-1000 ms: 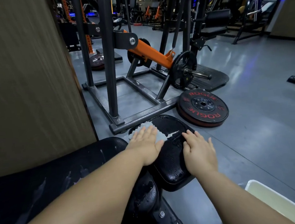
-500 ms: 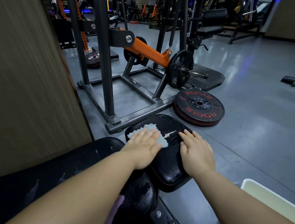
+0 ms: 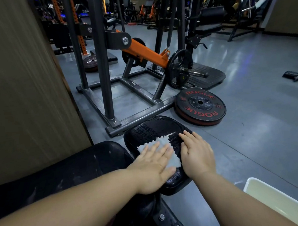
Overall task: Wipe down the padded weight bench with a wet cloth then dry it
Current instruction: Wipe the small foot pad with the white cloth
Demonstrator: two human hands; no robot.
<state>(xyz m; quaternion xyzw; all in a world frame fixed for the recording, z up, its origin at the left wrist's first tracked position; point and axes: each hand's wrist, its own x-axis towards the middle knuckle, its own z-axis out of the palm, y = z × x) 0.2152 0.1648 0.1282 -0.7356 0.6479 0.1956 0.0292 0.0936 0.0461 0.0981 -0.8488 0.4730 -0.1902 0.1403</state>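
Grey gym floor (image 3: 253, 140) on all sides, glossy under blue light. At left, tall brown panel (image 3: 21, 87) down to the floor. Ahead, dark steel machine frame (image 3: 103, 63) with an orange lever arm (image 3: 145, 52) and a small black plate on its peg. Nearest the camera, black padded worktop: long back pad (image 3: 78, 172), scuffed with pale marks, then the smaller seat pad (image 3: 151, 128) beyond it, wet-looking and shiny. Just past the seat pad, flat on the floor, black weight plate (image 3: 200, 107) lettered ROGUE in red. Bottom right, corner of a white tub (image 3: 276, 199). On the seat pad, left hand (image 3: 152, 171) laid flat with straight fingers, pressing the cloth down; right hand (image 3: 196, 155) likewise flat and released, grasping nothing, resting on the pad's right side just beside the cloth. Pale, crumpled cloth (image 3: 166, 143) in the middle of the seat pad, partly under the left palm.
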